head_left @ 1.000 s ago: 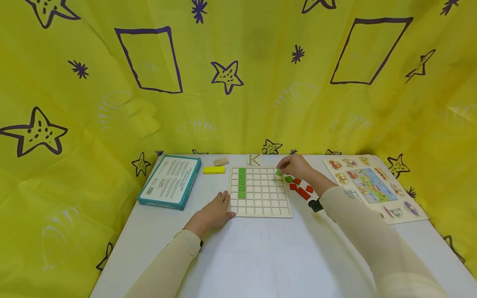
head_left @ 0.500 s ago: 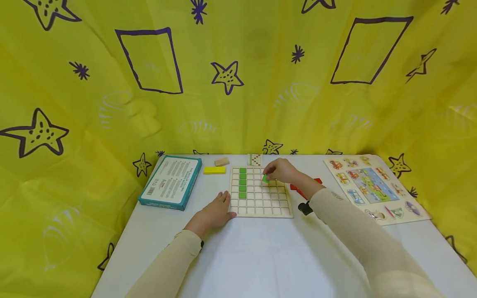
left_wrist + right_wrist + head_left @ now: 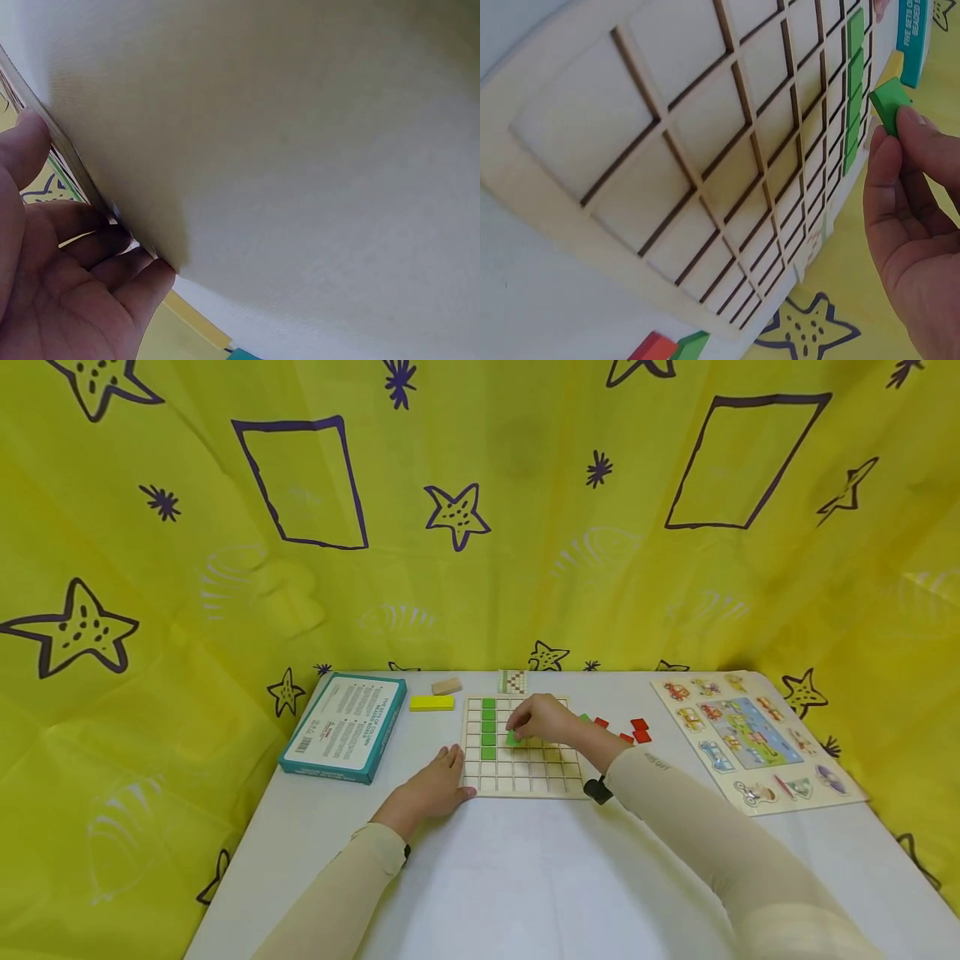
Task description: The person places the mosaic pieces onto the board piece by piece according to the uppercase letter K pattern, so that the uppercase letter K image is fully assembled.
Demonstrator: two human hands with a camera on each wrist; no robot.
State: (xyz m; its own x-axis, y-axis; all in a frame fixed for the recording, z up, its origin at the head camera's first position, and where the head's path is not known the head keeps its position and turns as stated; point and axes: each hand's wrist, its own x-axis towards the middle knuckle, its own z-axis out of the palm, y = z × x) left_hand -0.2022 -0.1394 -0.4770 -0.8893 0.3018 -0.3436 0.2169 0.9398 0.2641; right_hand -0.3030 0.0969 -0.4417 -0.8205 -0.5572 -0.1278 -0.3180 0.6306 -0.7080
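My right hand (image 3: 546,720) pinches a green square tile (image 3: 889,101) between thumb and fingertips. It holds the tile over the wooden grid board (image 3: 525,782), just right of a column of several green tiles (image 3: 489,727) set in the cells. At the board's left side, my left hand (image 3: 430,789) touches the rim, fingers along the left edge and thumb at the near corner. The left wrist view shows those relaxed fingers (image 3: 150,289) against the board's edge (image 3: 75,161). A loose green tile (image 3: 691,347) and a red piece (image 3: 654,347) lie beside the board.
Several red tiles (image 3: 639,725) lie right of the board, partly hidden by my right arm. A picture puzzle (image 3: 701,714) is farther right. On the left are a teal box (image 3: 341,727), a yellow block (image 3: 432,703) and a plain wooden block (image 3: 447,686). A pattern card (image 3: 513,682) stands behind the board.
My right hand has carried the green tile leftward from the board's far right corner, over the grid, and closer to the green column. My left hand has stayed at the edge.
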